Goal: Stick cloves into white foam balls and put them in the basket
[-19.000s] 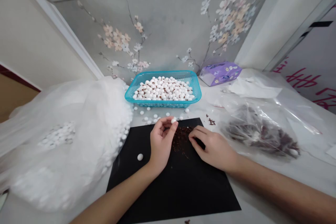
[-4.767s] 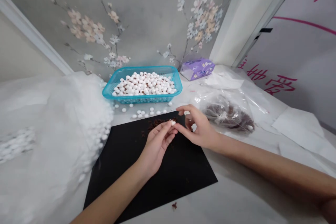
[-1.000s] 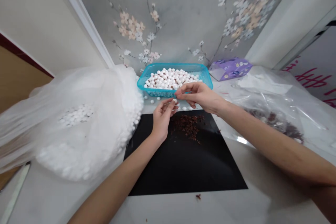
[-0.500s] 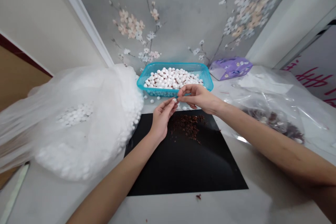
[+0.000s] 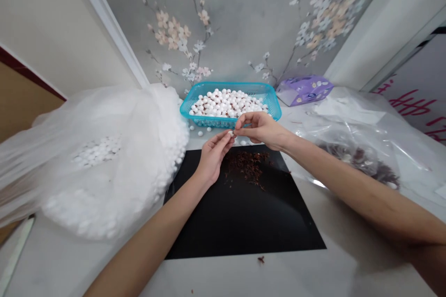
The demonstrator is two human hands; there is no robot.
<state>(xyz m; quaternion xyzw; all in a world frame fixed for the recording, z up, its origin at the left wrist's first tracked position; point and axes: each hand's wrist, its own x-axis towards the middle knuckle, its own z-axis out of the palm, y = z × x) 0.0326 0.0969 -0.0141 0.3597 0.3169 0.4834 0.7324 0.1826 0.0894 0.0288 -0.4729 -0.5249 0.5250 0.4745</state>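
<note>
A small white ball (image 5: 231, 134) is pinched between the thumb and fingers of my left hand (image 5: 213, 154). My right hand (image 5: 259, 128) meets it from the right, thumb and forefinger closed together at the ball; whatever they grip is too small to make out. Both hands are over the far edge of a black mat (image 5: 240, 218). On that mat lies a loose heap of small reddish-brown pieces (image 5: 250, 166). Just behind the hands stands a turquoise basket (image 5: 188, 107), filled with white balls that have brown bits among them.
A big clear bag of white balls (image 5: 153, 181) bulges on the left. To the right lies a plastic bag with dark brown pieces (image 5: 362, 158), with a purple packet (image 5: 304, 90) behind it. Several loose balls (image 5: 200, 133) rest before the basket. One brown piece (image 5: 261, 260) lies near the front.
The hands stay together at the ball with almost the same grip. The whole view has shifted slightly, so everything appears a little further left.
</note>
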